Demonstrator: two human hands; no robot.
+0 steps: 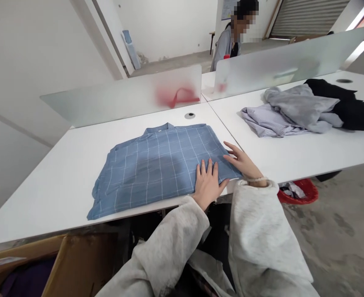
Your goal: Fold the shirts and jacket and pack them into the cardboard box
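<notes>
A blue checked shirt (157, 165) lies partly folded on the white table (46, 189), collar toward the far side. My left hand (206, 185) rests flat on the shirt's near right corner, fingers stretched out. My right hand (242, 161) lies open just to its right, fingers touching the shirt's right edge. Both arms wear light grey sleeves.
A heap of grey, striped and black clothes (306, 108) lies on the adjoining table to the right. Frosted dividers (123, 97) stand along the back; a person (228, 41) sits behind them. A cardboard box (61, 264) sits below the table's near edge, a red basket (302, 194) on the floor.
</notes>
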